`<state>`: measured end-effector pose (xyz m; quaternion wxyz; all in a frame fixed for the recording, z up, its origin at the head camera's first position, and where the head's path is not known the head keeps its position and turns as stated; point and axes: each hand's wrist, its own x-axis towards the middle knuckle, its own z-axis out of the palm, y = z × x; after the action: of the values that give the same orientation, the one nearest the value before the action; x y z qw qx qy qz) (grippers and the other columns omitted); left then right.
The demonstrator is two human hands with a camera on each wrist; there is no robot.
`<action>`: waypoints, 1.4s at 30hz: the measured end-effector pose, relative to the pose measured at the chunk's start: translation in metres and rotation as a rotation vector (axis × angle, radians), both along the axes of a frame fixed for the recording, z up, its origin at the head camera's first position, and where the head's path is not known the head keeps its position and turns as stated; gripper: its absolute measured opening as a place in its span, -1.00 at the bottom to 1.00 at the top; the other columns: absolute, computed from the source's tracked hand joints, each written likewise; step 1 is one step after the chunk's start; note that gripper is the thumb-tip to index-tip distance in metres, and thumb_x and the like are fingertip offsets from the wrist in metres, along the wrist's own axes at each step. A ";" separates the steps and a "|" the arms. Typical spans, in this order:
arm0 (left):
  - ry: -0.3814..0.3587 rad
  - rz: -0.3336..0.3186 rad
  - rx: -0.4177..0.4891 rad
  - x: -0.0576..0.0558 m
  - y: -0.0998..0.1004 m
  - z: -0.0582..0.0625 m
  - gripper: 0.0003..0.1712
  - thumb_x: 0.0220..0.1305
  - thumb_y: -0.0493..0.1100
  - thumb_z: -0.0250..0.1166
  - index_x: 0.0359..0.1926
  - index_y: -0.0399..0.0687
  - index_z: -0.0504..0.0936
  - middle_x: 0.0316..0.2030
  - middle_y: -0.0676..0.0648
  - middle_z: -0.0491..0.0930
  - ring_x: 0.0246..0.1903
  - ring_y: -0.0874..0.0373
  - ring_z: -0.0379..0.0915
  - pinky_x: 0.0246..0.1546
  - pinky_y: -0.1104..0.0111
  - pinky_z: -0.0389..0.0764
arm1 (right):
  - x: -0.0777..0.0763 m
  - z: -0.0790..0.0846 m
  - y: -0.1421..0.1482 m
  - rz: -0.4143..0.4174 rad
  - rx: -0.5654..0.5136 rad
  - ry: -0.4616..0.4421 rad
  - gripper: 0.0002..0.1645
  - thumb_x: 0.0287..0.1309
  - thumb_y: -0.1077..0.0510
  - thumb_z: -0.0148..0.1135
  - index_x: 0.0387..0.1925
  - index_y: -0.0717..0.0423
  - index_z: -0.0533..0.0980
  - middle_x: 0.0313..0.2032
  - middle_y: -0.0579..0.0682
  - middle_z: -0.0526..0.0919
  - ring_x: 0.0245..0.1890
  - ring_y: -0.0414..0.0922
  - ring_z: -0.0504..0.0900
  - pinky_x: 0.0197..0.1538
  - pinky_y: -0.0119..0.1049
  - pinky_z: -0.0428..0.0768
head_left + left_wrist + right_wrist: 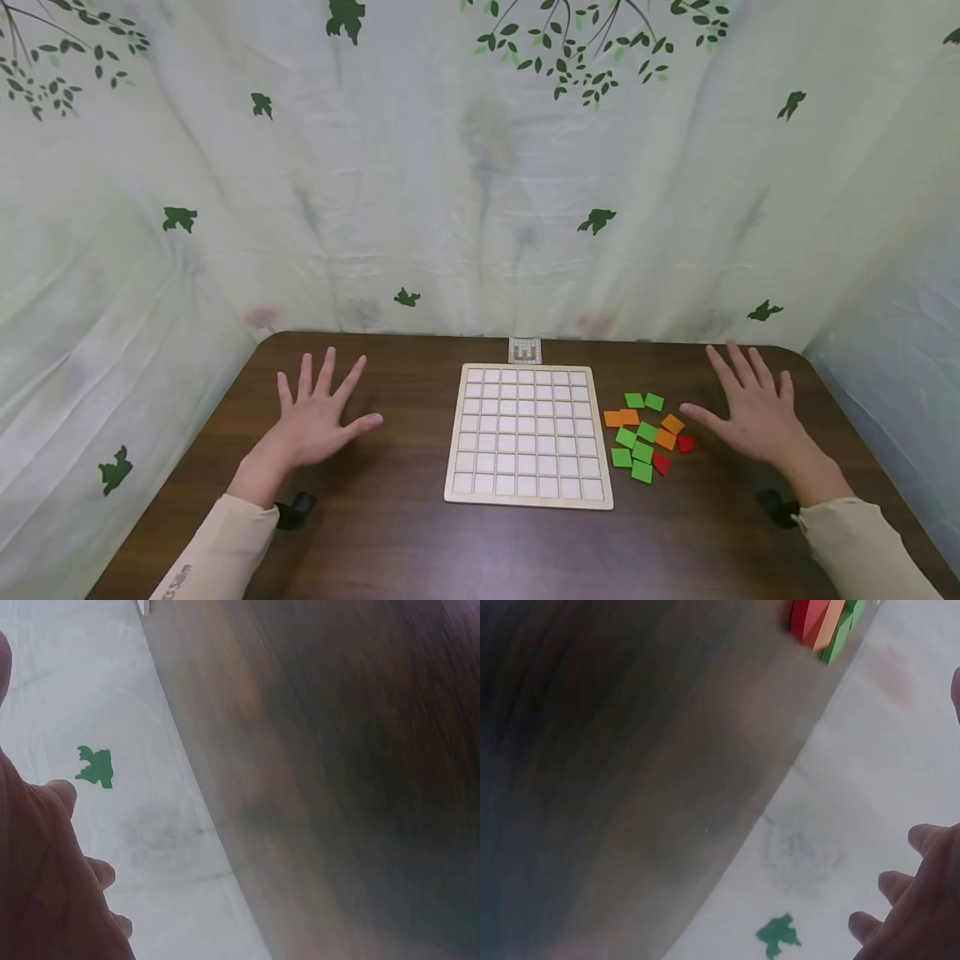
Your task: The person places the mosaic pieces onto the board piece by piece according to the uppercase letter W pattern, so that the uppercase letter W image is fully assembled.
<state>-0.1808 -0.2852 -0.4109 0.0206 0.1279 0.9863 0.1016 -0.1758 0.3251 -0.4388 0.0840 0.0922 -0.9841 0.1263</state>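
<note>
A square wooden board (528,505) with a grid of white cells lies near the middle of the table. To its right is a loose group of small square tiles: several green tiles (642,452), several orange tiles (665,439) and red tiles (661,463). My left hand (315,421), fingers spread, is over the left part of the table, apart from the board. On the other side my right hand (753,412) is spread too, its thumb pointing toward the tiles. Both hands hold nothing. In the right wrist view a red tile (808,616) shows at the top edge.
A small card (524,351) with a printed grid pattern lies at the board's far edge. The dark wooden table (360,533) ends at a pale curtain (450,183) with leaf prints, which hangs behind it and along both sides.
</note>
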 end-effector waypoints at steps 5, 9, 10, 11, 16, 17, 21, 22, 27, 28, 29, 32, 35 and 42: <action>-0.012 -0.006 0.047 0.001 0.009 -0.005 0.09 0.34 0.48 0.05 0.63 0.16 -0.22 0.55 -0.36 -0.49 0.45 -0.45 -0.75 0.22 -0.44 -0.63 | -0.001 -0.003 -0.009 0.014 -0.036 -0.021 0.24 0.23 -0.43 0.17 0.62 0.04 -0.20 0.57 0.30 -0.22 0.48 0.44 -0.20 0.24 0.62 -0.25; -0.014 -0.017 0.078 0.003 0.018 -0.012 0.09 0.34 0.47 0.07 0.63 0.11 -0.16 0.56 -0.35 -0.46 0.46 -0.44 -0.71 0.24 -0.44 -0.58 | -0.003 -0.005 -0.016 0.019 -0.051 -0.031 0.23 0.24 -0.41 0.18 0.61 0.07 -0.17 0.56 0.33 -0.19 0.46 0.46 -0.16 0.24 0.61 -0.19; -0.014 -0.020 0.086 0.003 0.021 -0.014 0.08 0.34 0.46 0.07 0.63 0.11 -0.15 0.56 -0.35 -0.45 0.47 -0.44 -0.70 0.25 -0.44 -0.56 | -0.004 -0.006 -0.017 0.020 -0.059 -0.036 0.23 0.24 -0.41 0.18 0.61 0.08 -0.17 0.55 0.34 -0.17 0.46 0.47 -0.16 0.25 0.61 -0.19; -0.015 -0.025 0.094 0.003 0.023 -0.016 0.08 0.34 0.46 0.08 0.63 0.11 -0.15 0.56 -0.35 -0.44 0.47 -0.44 -0.69 0.26 -0.44 -0.55 | -0.004 -0.007 -0.018 0.020 -0.061 -0.037 0.23 0.24 -0.41 0.18 0.61 0.09 -0.16 0.55 0.36 -0.15 0.45 0.47 -0.14 0.25 0.60 -0.17; -0.020 -0.045 0.147 0.005 0.035 -0.022 0.06 0.36 0.42 0.10 0.63 0.09 -0.14 0.57 -0.34 -0.42 0.48 -0.44 -0.65 0.28 -0.43 -0.49 | -0.006 -0.012 -0.024 0.033 -0.097 -0.061 0.20 0.26 -0.37 0.20 0.59 0.17 -0.11 0.52 0.41 -0.12 0.43 0.50 -0.11 0.27 0.58 -0.13; -0.022 -0.050 0.159 0.005 0.037 -0.024 0.06 0.37 0.41 0.10 0.63 0.10 -0.15 0.57 -0.33 -0.42 0.48 -0.44 -0.65 0.29 -0.42 -0.49 | -0.007 -0.013 -0.025 0.036 -0.103 -0.065 0.19 0.26 -0.35 0.21 0.59 0.18 -0.10 0.52 0.41 -0.12 0.43 0.50 -0.11 0.27 0.57 -0.12; -0.032 -0.071 0.209 0.008 0.047 -0.029 0.04 0.38 0.38 0.11 0.63 0.09 -0.15 0.57 -0.30 -0.42 0.49 -0.40 -0.64 0.32 -0.39 -0.48 | -0.009 -0.014 -0.030 0.052 -0.137 -0.076 0.16 0.26 -0.30 0.25 0.57 0.24 -0.04 0.51 0.44 -0.09 0.42 0.51 -0.09 0.27 0.56 -0.07; -0.035 -0.078 0.221 0.008 0.050 -0.030 0.04 0.39 0.37 0.12 0.63 0.09 -0.15 0.57 -0.29 -0.41 0.50 -0.40 -0.64 0.32 -0.38 -0.48 | -0.010 -0.014 -0.031 0.058 -0.145 -0.082 0.15 0.26 -0.29 0.25 0.56 0.25 -0.04 0.51 0.44 -0.09 0.42 0.51 -0.09 0.27 0.56 -0.06; -0.038 -0.106 0.245 0.010 0.062 -0.036 0.04 0.39 0.36 0.12 0.63 0.09 -0.16 0.58 -0.29 -0.37 0.51 -0.37 -0.55 0.35 -0.36 -0.44 | -0.013 -0.014 -0.037 0.077 -0.187 -0.127 0.13 0.29 -0.25 0.24 0.56 0.26 -0.05 0.50 0.45 -0.09 0.42 0.51 -0.09 0.26 0.57 -0.05; -0.038 -0.111 0.251 0.010 0.064 -0.037 0.03 0.39 0.36 0.12 0.63 0.08 -0.16 0.58 -0.29 -0.36 0.52 -0.37 -0.54 0.35 -0.35 -0.44 | -0.013 -0.014 -0.039 0.079 -0.199 -0.141 0.13 0.29 -0.25 0.24 0.56 0.27 -0.05 0.50 0.44 -0.09 0.42 0.51 -0.09 0.26 0.58 -0.05; -0.037 -0.116 0.254 0.010 0.066 -0.039 0.03 0.40 0.35 0.11 0.63 0.08 -0.16 0.58 -0.30 -0.34 0.52 -0.37 -0.52 0.35 -0.35 -0.43 | -0.013 -0.014 -0.040 0.080 -0.211 -0.153 0.12 0.29 -0.24 0.24 0.56 0.27 -0.06 0.50 0.45 -0.08 0.42 0.50 -0.09 0.26 0.58 -0.05; -0.044 -0.132 0.272 0.012 0.072 -0.042 0.03 0.41 0.35 0.10 0.63 0.07 -0.17 0.58 -0.30 -0.31 0.52 -0.36 -0.51 0.37 -0.33 -0.42 | -0.014 -0.016 -0.044 0.082 -0.234 -0.178 0.12 0.28 -0.20 0.28 0.55 0.29 -0.04 0.48 0.46 -0.04 0.40 0.51 -0.06 0.25 0.58 -0.01; -0.059 -0.146 0.289 0.014 0.077 -0.044 0.03 0.42 0.35 0.09 0.63 0.06 -0.18 0.58 -0.29 -0.30 0.53 -0.34 -0.50 0.38 -0.31 -0.42 | -0.016 -0.017 -0.047 0.088 -0.242 -0.199 0.08 0.28 -0.16 0.30 0.53 0.32 0.01 0.45 0.49 0.03 0.38 0.52 0.00 0.24 0.57 0.06; -0.107 -0.175 0.332 0.018 0.089 -0.047 0.02 0.43 0.31 0.10 0.63 0.07 -0.21 0.59 -0.20 -0.27 0.55 -0.26 -0.47 0.39 -0.29 -0.42 | -0.020 -0.019 -0.051 0.106 -0.252 -0.252 -0.10 0.31 -0.02 0.31 0.44 0.40 0.16 0.34 0.53 0.18 0.28 0.51 0.12 0.21 0.49 0.24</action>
<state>-0.1631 -0.1959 -0.4579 0.0603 0.2092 0.9387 0.2673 -0.1958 0.2744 -0.4583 -0.0358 0.1164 -0.9570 0.2633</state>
